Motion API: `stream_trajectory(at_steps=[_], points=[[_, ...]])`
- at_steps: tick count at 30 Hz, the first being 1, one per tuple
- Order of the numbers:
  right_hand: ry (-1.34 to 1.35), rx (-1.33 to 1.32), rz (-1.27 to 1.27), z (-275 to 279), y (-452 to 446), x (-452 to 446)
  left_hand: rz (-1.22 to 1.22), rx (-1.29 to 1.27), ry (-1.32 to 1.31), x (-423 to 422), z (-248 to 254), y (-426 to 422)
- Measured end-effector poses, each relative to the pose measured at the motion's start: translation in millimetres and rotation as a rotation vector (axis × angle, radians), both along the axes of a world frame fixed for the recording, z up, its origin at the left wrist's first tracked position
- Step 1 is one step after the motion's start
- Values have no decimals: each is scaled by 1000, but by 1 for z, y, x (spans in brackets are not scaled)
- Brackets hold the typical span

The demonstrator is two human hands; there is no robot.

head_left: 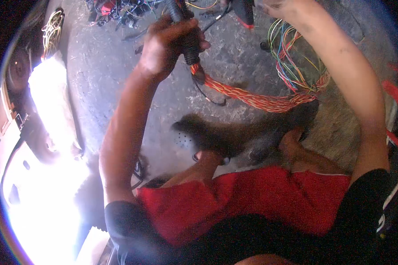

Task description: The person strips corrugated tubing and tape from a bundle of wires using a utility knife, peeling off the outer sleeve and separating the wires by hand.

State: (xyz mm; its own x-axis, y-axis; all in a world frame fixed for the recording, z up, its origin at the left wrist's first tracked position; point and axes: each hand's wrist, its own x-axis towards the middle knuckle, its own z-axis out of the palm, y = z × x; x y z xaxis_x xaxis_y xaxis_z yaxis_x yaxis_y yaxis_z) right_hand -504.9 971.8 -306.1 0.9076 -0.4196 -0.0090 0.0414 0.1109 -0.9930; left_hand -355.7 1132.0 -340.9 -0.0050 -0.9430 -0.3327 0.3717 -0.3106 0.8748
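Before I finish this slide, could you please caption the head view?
Left hand gripping black ribbed tube, red-and-yellow twisted wires trailing from its end.

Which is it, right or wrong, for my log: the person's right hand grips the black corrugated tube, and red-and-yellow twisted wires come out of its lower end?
Wrong hand: the head view shows the left hand gripping the black corrugated tube. Red-and-yellow twisted wires do come out of its lower end.
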Motion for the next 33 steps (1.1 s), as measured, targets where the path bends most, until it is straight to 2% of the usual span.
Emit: stream_trajectory(at_steps=[2,3,4,5,6,8,9,10,11,12,13,14,16,18,19,20,22,24,26,27,28,30,31,32,33], points=[[-79,241,-30,14,-1,-4,110,27,-209,-6,2,-3],[-72,3,-34,18,0,-3,111,-2,-207,-6,2,-7],[-137,-298,-32,23,0,-4,96,-10,-387,-5,0,-12],[-20,-342,48,32,-1,-8,86,0,-564,-3,-4,-12],[102,-375,127,39,0,-17,90,-10,-558,0,-10,-11],[144,-483,131,48,7,-35,7,-159,-959,8,-17,-15],[238,-491,190,36,-4,-39,14,-177,-951,7,-16,-17],[248,-504,188,35,-5,-47,51,-81,-939,4,-10,-18],[314,-424,147,34,-7,-53,91,16,-929,2,-5,-18],[376,-340,106,33,-6,-59,97,8,-925,0,-3,-19],[328,-571,-75,32,-4,-68,160,-50,-917,-2,-2,-19],[335,-575,-75,25,-6,-76,221,-107,-907,-4,-3,-20],[516,-162,-223,10,-16,-93,289,-36,-807,-3,-6,-23],[566,-198,-175,1,-25,-110,263,-60,-863,2,-6,-25],[498,-39,-232,0,-24,-117,216,-129,-982,6,-4,-27],[426,120,-286,-4,-27,-124,225,-145,-976,8,-4,-30],[360,155,-271,-20,-31,-138,239,-12,-879,11,-11,-29],[598,325,-5,-17,-21,-144,249,-68,-874,21,-32,-29],[659,221,103,-17,-1,-130,150,2,-1065,24,-35,-27],[696,118,-3,-33,7,-131,156,-5,-1046,28,-48,-27],[696,134,11,-37,11,-124,152,18,-1049,28,-49,-25],[541,-168,-27,-45,14,-104,171,-23,-1051,27,-44,-27],[520,-574,-31,-45,15,-99,106,-40,-1121,30,-46,-28],[516,-559,-27,-42,19,-96,99,-25,-1125,31,-48,-29],[621,-780,-11,-38,23,-93,138,84,-933,31,-52,-29]])
